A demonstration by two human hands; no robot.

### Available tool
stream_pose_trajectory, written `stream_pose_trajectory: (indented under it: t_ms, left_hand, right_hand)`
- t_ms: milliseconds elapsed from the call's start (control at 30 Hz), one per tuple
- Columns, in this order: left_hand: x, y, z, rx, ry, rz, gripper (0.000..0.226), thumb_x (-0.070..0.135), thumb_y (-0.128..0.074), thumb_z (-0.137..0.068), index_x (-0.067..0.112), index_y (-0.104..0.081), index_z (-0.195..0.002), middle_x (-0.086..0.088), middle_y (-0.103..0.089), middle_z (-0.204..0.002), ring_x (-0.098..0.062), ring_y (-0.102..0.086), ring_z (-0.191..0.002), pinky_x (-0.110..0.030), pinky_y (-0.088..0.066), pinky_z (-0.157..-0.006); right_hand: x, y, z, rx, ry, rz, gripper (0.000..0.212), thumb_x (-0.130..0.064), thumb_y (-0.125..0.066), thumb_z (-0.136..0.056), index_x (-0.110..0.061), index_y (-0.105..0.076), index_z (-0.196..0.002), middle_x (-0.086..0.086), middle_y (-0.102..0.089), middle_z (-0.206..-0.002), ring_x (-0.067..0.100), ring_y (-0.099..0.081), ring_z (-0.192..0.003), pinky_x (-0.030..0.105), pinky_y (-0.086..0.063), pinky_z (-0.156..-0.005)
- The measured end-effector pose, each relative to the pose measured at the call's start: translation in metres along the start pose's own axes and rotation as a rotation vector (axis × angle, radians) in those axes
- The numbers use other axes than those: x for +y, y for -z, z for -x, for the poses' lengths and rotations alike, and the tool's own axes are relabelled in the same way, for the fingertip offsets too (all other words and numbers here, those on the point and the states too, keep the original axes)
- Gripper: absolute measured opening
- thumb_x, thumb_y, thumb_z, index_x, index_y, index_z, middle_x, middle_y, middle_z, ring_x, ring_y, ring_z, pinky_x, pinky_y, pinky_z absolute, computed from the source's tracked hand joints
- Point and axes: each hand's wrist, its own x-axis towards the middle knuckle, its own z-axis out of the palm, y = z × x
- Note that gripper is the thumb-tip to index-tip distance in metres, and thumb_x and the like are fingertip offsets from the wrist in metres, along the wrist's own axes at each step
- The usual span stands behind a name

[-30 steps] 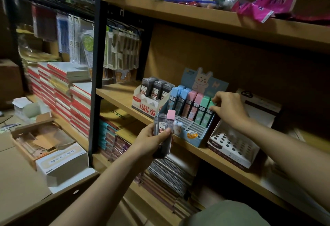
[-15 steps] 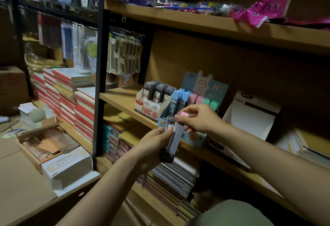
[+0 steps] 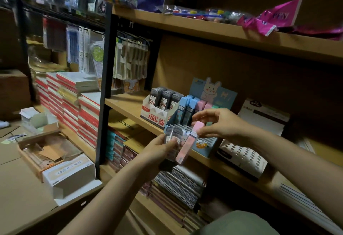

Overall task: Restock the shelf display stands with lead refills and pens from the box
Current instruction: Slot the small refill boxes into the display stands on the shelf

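My left hand [image 3: 157, 149] grips a small bunch of lead refill cases [image 3: 172, 136] in front of the middle shelf. My right hand [image 3: 219, 123] pinches the top of a pink refill case [image 3: 187, 145] and holds it tilted, just apart from the bunch. Behind them stands the blue rabbit display stand [image 3: 213, 93] with blue, pink and green refill cases in its back slots; its front slots show bare. To its left a white display box [image 3: 156, 112] holds dark grey refill cases.
A white perforated pen stand [image 3: 243, 156] sits to the right on the wooden shelf [image 3: 126, 103]. Notebook stacks [image 3: 74, 101] fill the left side and the shelf below. An open cardboard box [image 3: 46, 149] and a white carton [image 3: 70, 173] lie at lower left.
My right hand left the display stand, came to the bunch in my left hand and drew a pink case out of it. My left hand stayed in place.
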Motion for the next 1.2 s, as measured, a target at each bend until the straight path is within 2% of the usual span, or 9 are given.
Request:
stream_pose_trajectory:
  t_ms: [167,233,333,467,633,733,900,1033,1200]
  left_hand:
    - [-0.001,0.015,-0.011,0.177,-0.057,0.076,0.022,0.027,-0.041,-0.103,0.016,-0.051,-0.119,-0.010,-0.066,-0.098,-0.016,-0.059,-0.069,-0.026,-0.051,-0.055]
    - [0.000,0.015,-0.015,0.195,-0.067,0.041,0.022,0.030,-0.040,-0.103,0.017,-0.050,-0.117,-0.009,-0.061,-0.097,-0.014,-0.055,-0.069,-0.025,-0.048,-0.053]
    - [0.002,0.011,-0.019,0.174,-0.092,0.001,0.026,0.032,-0.037,-0.104,0.014,-0.048,-0.120,-0.008,-0.057,-0.097,-0.013,-0.052,-0.070,-0.025,-0.047,-0.056]
    - [0.002,0.008,-0.024,0.198,-0.076,0.018,0.028,0.030,-0.038,-0.104,0.011,-0.045,-0.123,-0.010,-0.052,-0.099,-0.015,-0.051,-0.074,-0.026,-0.047,-0.059]
    - [0.005,0.013,-0.027,0.216,-0.027,0.078,0.023,0.009,-0.045,-0.099,0.006,-0.049,-0.121,-0.015,-0.055,-0.095,-0.019,-0.054,-0.074,-0.027,-0.050,-0.059]
    - [0.008,0.016,-0.028,0.227,-0.052,0.102,0.016,0.011,-0.045,-0.101,0.007,-0.053,-0.114,-0.013,-0.058,-0.090,-0.020,-0.058,-0.075,-0.032,-0.055,-0.069]
    - [0.005,0.022,-0.029,0.302,-0.104,0.018,0.021,0.013,-0.054,-0.097,0.018,-0.055,-0.117,-0.010,-0.062,-0.109,-0.026,-0.061,-0.099,-0.041,-0.052,-0.083]
    - [0.003,0.024,-0.031,0.317,-0.127,0.059,0.038,0.008,-0.058,-0.093,0.021,-0.049,-0.127,-0.008,-0.063,-0.117,-0.025,-0.061,-0.106,-0.047,-0.052,-0.089]
    - [0.001,0.021,-0.031,0.283,-0.137,0.042,0.035,0.008,-0.058,-0.093,0.019,-0.052,-0.125,-0.006,-0.066,-0.115,-0.024,-0.063,-0.105,-0.050,-0.053,-0.090]
  right_hand:
    - [-0.016,0.023,-0.003,0.265,0.115,0.283,0.036,0.003,-0.077,-0.074,-0.022,-0.067,-0.097,-0.004,-0.066,-0.103,0.008,-0.066,-0.088,0.014,-0.053,-0.061]
    - [-0.016,0.034,-0.011,0.422,0.176,0.445,0.036,-0.005,-0.080,-0.074,-0.022,-0.066,-0.102,-0.008,-0.066,-0.100,0.005,-0.063,-0.090,0.013,-0.048,-0.068]
    - [-0.012,0.038,-0.027,0.525,0.256,0.630,0.034,-0.013,-0.080,-0.077,-0.021,-0.067,-0.107,-0.010,-0.065,-0.096,-0.001,-0.059,-0.080,0.007,-0.038,-0.063]
    - [-0.003,0.030,-0.049,0.546,0.308,0.689,0.032,-0.011,-0.079,-0.079,-0.017,-0.069,-0.108,-0.002,-0.069,-0.102,0.007,-0.060,-0.085,0.004,-0.036,-0.064]
    - [0.009,0.021,-0.063,0.520,0.306,0.715,0.032,-0.009,-0.079,-0.078,-0.015,-0.069,-0.108,0.001,-0.070,-0.102,0.008,-0.061,-0.085,0.017,-0.045,-0.073]
    - [0.011,0.019,-0.067,0.518,0.327,0.721,0.032,-0.008,-0.079,-0.078,-0.014,-0.070,-0.108,0.001,-0.071,-0.100,0.008,-0.061,-0.084,0.017,-0.044,-0.074]
    - [0.010,0.017,-0.074,0.519,0.318,0.720,0.035,-0.008,-0.079,-0.078,-0.014,-0.070,-0.111,0.002,-0.071,-0.101,0.009,-0.062,-0.085,0.017,-0.044,-0.075]
    - [0.010,0.015,-0.077,0.531,0.295,0.720,0.034,-0.010,-0.080,-0.077,-0.014,-0.070,-0.110,0.002,-0.070,-0.100,0.010,-0.062,-0.085,0.018,-0.045,-0.075]
    - [0.018,0.008,-0.078,0.556,0.266,0.714,0.036,-0.006,-0.078,-0.079,-0.012,-0.068,-0.113,0.006,-0.069,-0.104,0.014,-0.062,-0.090,0.023,-0.047,-0.079]
